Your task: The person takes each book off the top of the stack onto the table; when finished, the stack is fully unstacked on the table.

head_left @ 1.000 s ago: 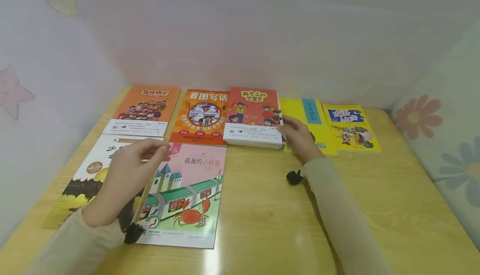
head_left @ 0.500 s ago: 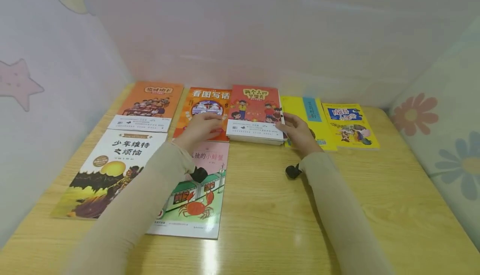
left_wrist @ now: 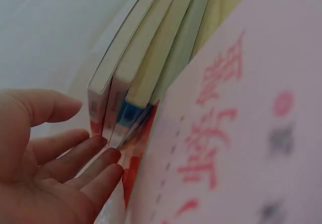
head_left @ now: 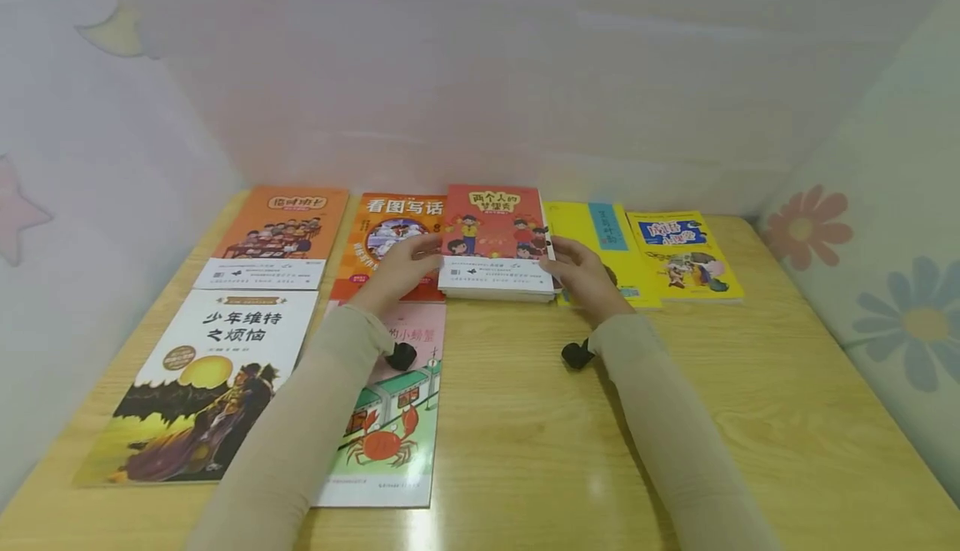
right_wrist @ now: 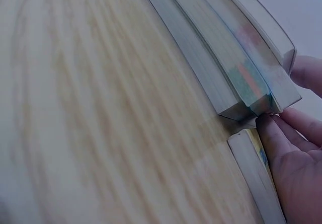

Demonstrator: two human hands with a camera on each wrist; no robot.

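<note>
Both relaxed, uncurled hands flank the book stack; orange book, yellow book alongside.

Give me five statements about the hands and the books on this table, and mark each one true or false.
1. Both hands touch the red stack. True: left hand at its left side, right hand at its right.
2. The stack holds a single book. False: the left wrist view shows several.
3. The crab book lies under the left forearm. True.
4. The right hand lifts the yellow book. False: it lies flat on the table.
5. The stack stands upright. False: it lies flat.
</note>
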